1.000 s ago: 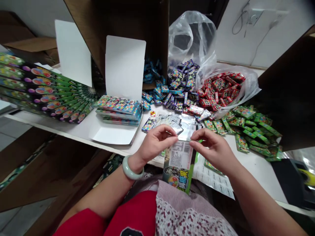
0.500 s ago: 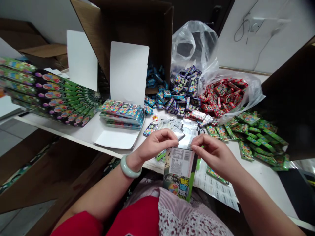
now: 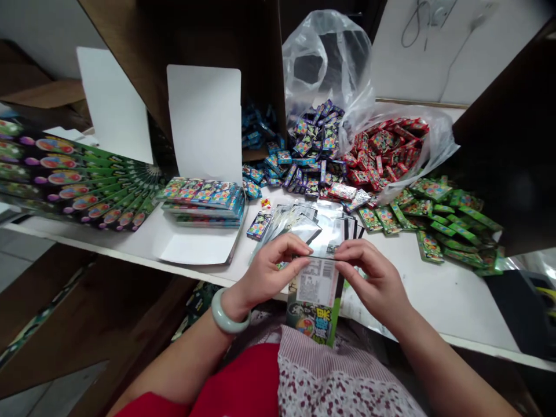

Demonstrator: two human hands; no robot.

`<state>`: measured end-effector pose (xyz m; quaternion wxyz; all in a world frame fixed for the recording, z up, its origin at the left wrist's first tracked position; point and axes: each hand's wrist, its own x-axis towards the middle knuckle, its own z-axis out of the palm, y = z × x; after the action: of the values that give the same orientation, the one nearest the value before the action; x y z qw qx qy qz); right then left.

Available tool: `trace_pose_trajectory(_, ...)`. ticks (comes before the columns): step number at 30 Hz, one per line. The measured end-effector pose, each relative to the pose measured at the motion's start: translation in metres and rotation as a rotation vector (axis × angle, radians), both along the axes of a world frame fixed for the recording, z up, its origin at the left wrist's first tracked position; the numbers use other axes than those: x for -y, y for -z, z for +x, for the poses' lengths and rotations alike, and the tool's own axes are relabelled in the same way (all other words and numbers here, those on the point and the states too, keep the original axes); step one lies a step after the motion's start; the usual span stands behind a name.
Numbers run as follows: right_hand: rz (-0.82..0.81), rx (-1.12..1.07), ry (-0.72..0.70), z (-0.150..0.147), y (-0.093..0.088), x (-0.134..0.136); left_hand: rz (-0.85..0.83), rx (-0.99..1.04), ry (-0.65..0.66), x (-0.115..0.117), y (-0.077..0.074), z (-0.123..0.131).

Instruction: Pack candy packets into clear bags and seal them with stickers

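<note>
The green-edged printed packet (image 3: 315, 295) hangs over the counter's (image 3: 434, 289) near edge — my left hand (image 3: 269, 278) and right hand (image 3: 373, 278) each pinch its top edge in a narrow grip — with silver foil sleeves (image 3: 304, 223) just beyond and green packets (image 3: 438, 220) off right.

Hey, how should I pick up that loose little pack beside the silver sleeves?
Pinch the pack across its long edges from the left, with your left hand: it lies flat on the white tabletop, silver sleeves crowding its right.
</note>
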<state>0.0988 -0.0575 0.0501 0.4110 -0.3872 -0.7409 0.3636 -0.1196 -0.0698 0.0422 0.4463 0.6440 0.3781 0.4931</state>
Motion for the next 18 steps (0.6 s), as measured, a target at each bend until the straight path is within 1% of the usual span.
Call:
trace_pose_trajectory(4,0.026,-0.040,0.032,-0.001,0.005,0.003,-0.046,-0.057,-0.001,-0.004,-0.002,0.001)
trace_pose_trajectory(7,0.033,-0.060,0.062,-0.005,0.006,0.005,-0.016,-0.068,0.019,-0.007,-0.002,0.003)
trace_pose_trajectory(9,0.018,-0.073,0.078,-0.006,0.004,0.007,-0.004,-0.066,0.007,-0.009,-0.002,0.004)
trace_pose_trajectory(10,0.000,-0.082,0.069,-0.005,0.004,0.007,-0.008,-0.072,-0.015,-0.010,-0.001,0.005)
trace_pose_trajectory(12,-0.093,-0.111,-0.004,0.004,0.005,0.002,-0.020,-0.102,-0.069,-0.013,0.000,0.006)
trace_pose_trajectory(13,-0.157,-0.132,-0.035,0.014,0.008,-0.002,-0.029,-0.122,-0.096,-0.014,0.001,0.006)
trace_pose_trajectory(14,-0.217,-0.142,-0.028,0.027,0.013,-0.008,-0.041,-0.139,-0.118,-0.016,0.002,0.006)
trace_pose_trajectory(15,-0.261,-0.114,0.036,0.044,0.020,-0.014,-0.053,-0.153,-0.134,-0.018,0.003,0.006)
trace_pose_trajectory(16,-0.286,-0.070,0.144,0.062,0.028,-0.021,-0.066,-0.163,-0.144,-0.019,0.003,0.006)
trace_pose_trajectory(17,-0.278,0.035,0.318,0.081,0.037,-0.028,-0.078,-0.168,-0.147,-0.021,0.004,0.007)
trace_pose_trajectory(18,-0.271,0.216,0.476,0.099,0.046,-0.035,-0.088,-0.169,-0.149,-0.022,0.004,0.008)
